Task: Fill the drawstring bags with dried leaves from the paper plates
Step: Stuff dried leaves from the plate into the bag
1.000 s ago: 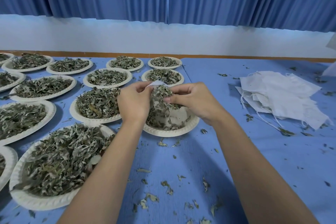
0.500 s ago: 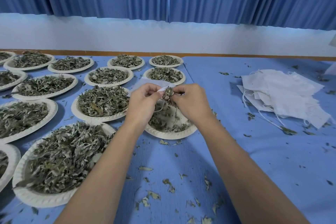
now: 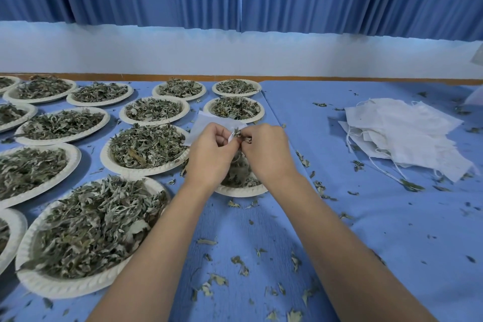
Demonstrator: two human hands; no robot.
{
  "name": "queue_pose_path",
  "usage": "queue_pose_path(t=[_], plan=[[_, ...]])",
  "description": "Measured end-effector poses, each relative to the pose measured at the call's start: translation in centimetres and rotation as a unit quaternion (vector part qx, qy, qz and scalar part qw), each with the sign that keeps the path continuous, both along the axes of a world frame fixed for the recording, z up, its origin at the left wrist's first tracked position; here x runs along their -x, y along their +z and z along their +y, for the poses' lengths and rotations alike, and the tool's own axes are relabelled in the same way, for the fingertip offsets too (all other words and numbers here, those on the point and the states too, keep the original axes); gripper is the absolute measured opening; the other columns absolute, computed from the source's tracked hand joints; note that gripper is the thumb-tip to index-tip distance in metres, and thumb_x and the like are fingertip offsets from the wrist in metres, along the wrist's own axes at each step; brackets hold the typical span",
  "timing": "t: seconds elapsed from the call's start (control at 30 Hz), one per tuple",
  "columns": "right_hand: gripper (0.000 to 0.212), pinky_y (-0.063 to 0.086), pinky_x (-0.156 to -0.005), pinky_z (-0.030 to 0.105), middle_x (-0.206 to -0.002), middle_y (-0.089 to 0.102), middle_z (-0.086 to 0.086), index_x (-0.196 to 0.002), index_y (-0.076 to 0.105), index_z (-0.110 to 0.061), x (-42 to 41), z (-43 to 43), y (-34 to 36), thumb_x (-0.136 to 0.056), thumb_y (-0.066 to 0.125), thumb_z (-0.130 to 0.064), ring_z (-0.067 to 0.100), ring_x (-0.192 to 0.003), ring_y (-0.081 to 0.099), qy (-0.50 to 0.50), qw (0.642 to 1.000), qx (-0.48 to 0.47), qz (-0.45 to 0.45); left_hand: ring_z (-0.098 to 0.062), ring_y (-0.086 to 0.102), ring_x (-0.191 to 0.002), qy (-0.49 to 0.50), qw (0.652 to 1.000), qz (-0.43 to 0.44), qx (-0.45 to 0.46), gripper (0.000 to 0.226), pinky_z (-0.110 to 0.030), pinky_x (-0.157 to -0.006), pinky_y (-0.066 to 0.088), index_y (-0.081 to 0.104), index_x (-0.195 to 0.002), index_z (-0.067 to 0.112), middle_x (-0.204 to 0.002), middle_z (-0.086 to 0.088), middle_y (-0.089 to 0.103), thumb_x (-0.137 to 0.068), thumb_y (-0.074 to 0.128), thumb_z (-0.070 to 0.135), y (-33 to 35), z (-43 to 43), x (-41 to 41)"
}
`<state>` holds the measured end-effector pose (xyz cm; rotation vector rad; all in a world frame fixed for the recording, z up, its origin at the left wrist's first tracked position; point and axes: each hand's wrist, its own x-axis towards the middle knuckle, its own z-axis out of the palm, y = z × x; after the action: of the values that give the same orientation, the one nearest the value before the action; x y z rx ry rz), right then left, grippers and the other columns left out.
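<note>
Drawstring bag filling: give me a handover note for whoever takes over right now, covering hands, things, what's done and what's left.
Left hand pinches the mouth of a white drawstring bag above a plate that is mostly hidden.
Right hand pinches dried leaves at that mouth.
Done: this bag is being filled, but how full it is cannot be seen.
Left: many full plates on the left and the pile of empty bags on the right.

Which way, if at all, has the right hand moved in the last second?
Yes. The right hand moved slightly left, away from the pile of empty bags and closer to the left hand.
</note>
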<state>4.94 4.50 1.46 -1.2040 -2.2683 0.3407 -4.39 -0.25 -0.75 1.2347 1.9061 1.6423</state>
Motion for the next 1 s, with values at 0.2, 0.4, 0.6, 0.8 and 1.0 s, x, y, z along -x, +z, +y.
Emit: queue_pose_path(t=[0.2, 0.4, 0.6, 0.8, 1.0], plan=[[0.024, 0.029, -0.039, 0.015, -0.055, 0.047, 0.001, -0.064, 0.058, -0.016, -1.0, 0.3, 0.8, -0.085, 0.056, -0.005, 0.011, -0.050, 0.037, 0.058, 0.988, 0.136, 0.045, -0.005, 0.042, -0.054, 0.012, 0.997, 0.071, 0.014, 0.022, -0.013, -0.050, 0.034, 0.050, -0.076, 0.020, -0.064, 0.006, 0.049, -0.079, 0.060, 0.001, -0.1, -0.3, 0.2], [0.022, 0.046, -0.075, 0.023, -0.085, 0.065, -0.003, -0.101, 0.074, -0.011, -0.9, 0.8, 0.5, -0.083, 0.066, -0.001, 0.008, -0.078, 0.057, 0.016, 0.951, 0.199, 0.236, -0.004, 0.050, -0.070, 0.010, 0.993, 0.105, -0.045, 0.031, -0.005, -0.066, 0.037, 0.052, -0.075, 0.024, -0.092, -0.007, 0.058, -0.080, 0.062, -0.005, -0.1, -0.5, 0.5], [0.023, 0.050, -0.073, 0.031, -0.073, 0.063, -0.009, -0.077, 0.064, -0.026, -0.4, 0.9, -0.1, -0.078, 0.072, -0.004, 0.010, -0.070, 0.058, -0.041, 0.909, 0.230, 0.346, 0.004, 0.053, -0.066, -0.015, 0.995, 0.081, -0.055, 0.029, -0.005, -0.063, 0.040, 0.056, -0.071, 0.025, -0.075, 0.006, 0.061, -0.080, 0.066, -0.001, 0.2, -0.6, 0.5], [0.028, 0.049, -0.066, 0.032, -0.072, 0.061, -0.004, -0.076, 0.054, -0.027, 0.1, 0.6, -0.6, -0.076, 0.074, -0.009, 0.015, -0.066, 0.058, -0.069, 0.892, 0.227, 0.385, -0.003, 0.051, -0.063, -0.015, 0.999, 0.030, -0.042, 0.029, -0.007, -0.055, 0.036, 0.054, -0.070, 0.021, -0.068, 0.007, 0.056, -0.078, 0.055, -0.007, 1.0, -0.6, 0.2], [0.027, 0.054, -0.073, 0.029, -0.069, 0.068, -0.009, -0.066, 0.067, -0.031, 0.3, -0.1, -0.9, -0.077, 0.073, -0.007, 0.006, -0.064, 0.060, -0.049, 0.899, 0.204, 0.383, 0.002, 0.042, -0.051, -0.006, 0.999, 0.020, -0.031, 0.023, -0.012, -0.049, 0.032, 0.049, -0.071, 0.022, -0.064, 0.009, 0.049, -0.086, 0.049, 0.005, 0.8, -0.3, -0.2]])
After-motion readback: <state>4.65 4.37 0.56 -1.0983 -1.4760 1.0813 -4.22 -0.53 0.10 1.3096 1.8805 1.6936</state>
